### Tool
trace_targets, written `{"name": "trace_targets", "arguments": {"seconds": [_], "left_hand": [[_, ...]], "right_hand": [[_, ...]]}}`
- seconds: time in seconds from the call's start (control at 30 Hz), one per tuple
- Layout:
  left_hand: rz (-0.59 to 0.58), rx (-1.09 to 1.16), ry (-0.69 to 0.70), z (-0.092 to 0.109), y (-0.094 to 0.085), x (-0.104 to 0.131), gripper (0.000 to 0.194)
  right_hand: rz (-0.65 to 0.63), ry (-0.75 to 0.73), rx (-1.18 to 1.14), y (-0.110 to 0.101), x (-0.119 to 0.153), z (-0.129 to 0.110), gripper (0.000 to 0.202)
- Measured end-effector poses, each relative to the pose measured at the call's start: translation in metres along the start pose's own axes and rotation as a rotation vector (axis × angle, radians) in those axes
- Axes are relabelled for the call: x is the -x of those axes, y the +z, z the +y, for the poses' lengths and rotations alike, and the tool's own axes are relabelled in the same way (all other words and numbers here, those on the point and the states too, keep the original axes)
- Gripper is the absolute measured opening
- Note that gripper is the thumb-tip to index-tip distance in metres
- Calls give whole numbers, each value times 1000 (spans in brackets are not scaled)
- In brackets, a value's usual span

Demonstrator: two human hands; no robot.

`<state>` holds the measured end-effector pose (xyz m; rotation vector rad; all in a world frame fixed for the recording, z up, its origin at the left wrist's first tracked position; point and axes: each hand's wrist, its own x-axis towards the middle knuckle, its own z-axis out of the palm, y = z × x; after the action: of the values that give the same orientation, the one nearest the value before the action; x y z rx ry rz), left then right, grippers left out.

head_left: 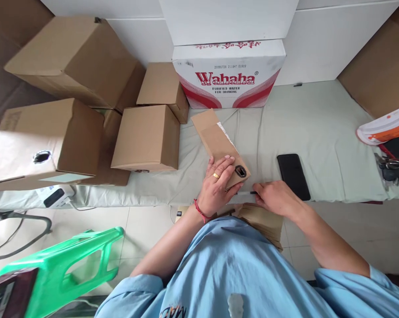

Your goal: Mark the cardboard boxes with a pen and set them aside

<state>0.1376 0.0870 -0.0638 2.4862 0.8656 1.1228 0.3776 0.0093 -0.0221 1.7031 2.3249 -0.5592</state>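
At the centre, the narrow carton (216,141) is brown, white along one edge. At twelve o'clock, the Wahaha box (226,81) is white with red lettering and curved bands; towards three, the phone (294,176) is black; at eight, the stool (47,274) is bright green.

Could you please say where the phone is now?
In the head view's right half, the phone lies on the cloth near its front edge, just right of the right hand.
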Motion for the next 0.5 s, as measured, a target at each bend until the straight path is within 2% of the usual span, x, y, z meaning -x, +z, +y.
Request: {"name": "trace_targets", "arguments": {"seconds": [0.1, 0.13, 0.2, 0.27, 0.33, 0.37, 0.43, 0.5], "left_hand": [[-11, 6, -19, -1, 3, 2, 49], [-2, 1, -20, -1, 6, 3, 50], [32, -22, -21, -3, 11, 5, 54], [86, -60, -17, -7, 17, 7, 63], [149, -105, 1, -12, 23, 10, 73], [174, -122, 13, -15, 25, 12, 77], [189, -139, 30, -20, 29, 15, 83], [181, -135, 37, -24, 32, 17, 86]], "right_hand": [[297, -28, -225, -9, 29, 19, 2], [424, -18, -356, -13, 39, 25, 6], [688, -21, -718, -20, 54, 29, 14], [873, -63, -1171, -25, 56, 25, 23], [935, -77, -1549, -26, 46, 14, 29], [930, -48, -1655, -26, 39, 8, 31], [893, 43, -1708, -23, 22, -6, 34], [855, 83, -1660, -21, 7, -16, 34]]}}
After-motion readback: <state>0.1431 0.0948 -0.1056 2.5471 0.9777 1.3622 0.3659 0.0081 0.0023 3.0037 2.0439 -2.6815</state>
